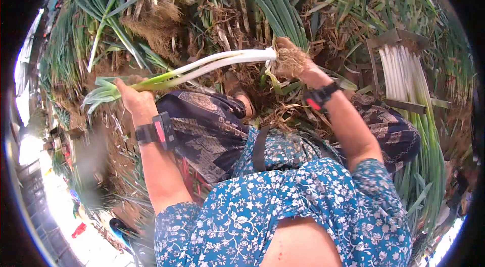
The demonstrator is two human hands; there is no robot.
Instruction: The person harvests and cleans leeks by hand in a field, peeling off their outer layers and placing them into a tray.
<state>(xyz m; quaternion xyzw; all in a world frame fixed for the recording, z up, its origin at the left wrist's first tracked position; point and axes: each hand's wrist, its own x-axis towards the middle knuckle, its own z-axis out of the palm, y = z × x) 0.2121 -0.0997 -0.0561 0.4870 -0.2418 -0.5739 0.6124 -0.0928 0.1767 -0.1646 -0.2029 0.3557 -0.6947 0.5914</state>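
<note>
A long green onion stalk (217,60) stretches sideways between my two hands, its white stem to the right and its green leaves to the left. My left hand (135,96) is closed around the green part near the leaf ends. At the root end, my right hand (295,62) is closed on the stalk, with brown roots showing over the fingers. Peeled strips hang just below the root end, beside my right hand.
Piled green onions (280,12) with dry leaves and roots lie ahead. A bundle of clean white stalks (404,75) rests in a metal frame (376,65) at the right. My folded legs in patterned trousers (202,125) are below the stalk, with peelings between them.
</note>
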